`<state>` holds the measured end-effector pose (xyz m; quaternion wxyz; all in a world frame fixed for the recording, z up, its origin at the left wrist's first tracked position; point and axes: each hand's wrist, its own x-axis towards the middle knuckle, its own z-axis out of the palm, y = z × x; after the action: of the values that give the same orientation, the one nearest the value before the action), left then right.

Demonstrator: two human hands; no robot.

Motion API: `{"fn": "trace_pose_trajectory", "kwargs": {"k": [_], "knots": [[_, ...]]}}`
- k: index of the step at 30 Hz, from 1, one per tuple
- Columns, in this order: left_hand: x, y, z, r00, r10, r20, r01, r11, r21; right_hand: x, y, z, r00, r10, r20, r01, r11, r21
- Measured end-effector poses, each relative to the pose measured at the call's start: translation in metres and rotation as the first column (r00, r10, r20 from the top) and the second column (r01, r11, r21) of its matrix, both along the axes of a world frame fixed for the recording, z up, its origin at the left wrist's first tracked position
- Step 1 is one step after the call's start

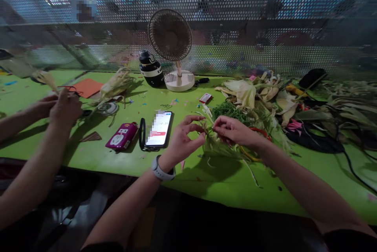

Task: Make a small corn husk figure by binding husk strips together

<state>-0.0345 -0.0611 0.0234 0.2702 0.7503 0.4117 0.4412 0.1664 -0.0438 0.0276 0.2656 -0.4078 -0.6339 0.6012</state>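
My left hand (184, 138) and my right hand (234, 131) meet over the green table (123, 159), both pinching a small bundle of pale corn-husk strips (212, 142). The left hand wears a white watch on its wrist. A loose heap of husks and green strands (235, 111) lies just behind the bundle. A phone (159, 129) with a lit screen lies flat to the left of my left hand.
A co-worker's two hands (60, 106) work husk at the left. A pink case (122, 136) lies beside the phone. A small fan (172, 45) and dark bottle (150, 69) stand at the back by the perforated screen. More husks and black cables (324, 142) lie at the right.
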Motion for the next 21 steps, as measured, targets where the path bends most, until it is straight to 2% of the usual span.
{"fn": "trace_pose_trajectory", "kwargs": {"k": [5, 9, 13, 16, 18, 20, 21], "knots": [[0.0, -0.001, 0.005, 0.984, -0.07, -0.164, 0.097, 0.982, 0.163, -0.008, -0.001, 0.001, 1.0, 0.001, -0.027, -0.002, 0.999, -0.053], [0.002, 0.001, 0.007, 0.963, -0.115, -0.244, 0.166, 0.966, 0.197, -0.01, 0.0, 0.006, 1.0, 0.0, 0.017, -0.001, 0.998, 0.056], [0.002, 0.0, 0.008, 0.968, -0.128, -0.218, 0.173, 0.964, 0.2, -0.007, -0.001, 0.008, 0.998, 0.026, 0.052, -0.03, 0.996, 0.08], [0.002, -0.003, 0.004, 0.994, -0.084, -0.069, 0.095, 0.982, 0.166, -0.004, -0.002, 0.006, 0.997, -0.05, 0.057, 0.044, 0.995, 0.091], [0.004, -0.004, -0.002, 0.99, -0.054, 0.128, 0.045, 0.997, 0.066, -0.004, -0.003, 0.005, 0.993, -0.102, 0.053, 0.097, 0.991, 0.091], [0.007, -0.003, -0.008, 0.918, -0.021, 0.396, 0.081, 0.988, -0.134, -0.003, -0.004, 0.006, 0.992, -0.11, 0.053, 0.105, 0.99, 0.092], [0.008, -0.002, -0.01, 0.846, 0.024, 0.533, 0.128, 0.961, -0.246, -0.003, -0.005, 0.007, 0.993, -0.11, 0.05, 0.104, 0.989, 0.104]]}}
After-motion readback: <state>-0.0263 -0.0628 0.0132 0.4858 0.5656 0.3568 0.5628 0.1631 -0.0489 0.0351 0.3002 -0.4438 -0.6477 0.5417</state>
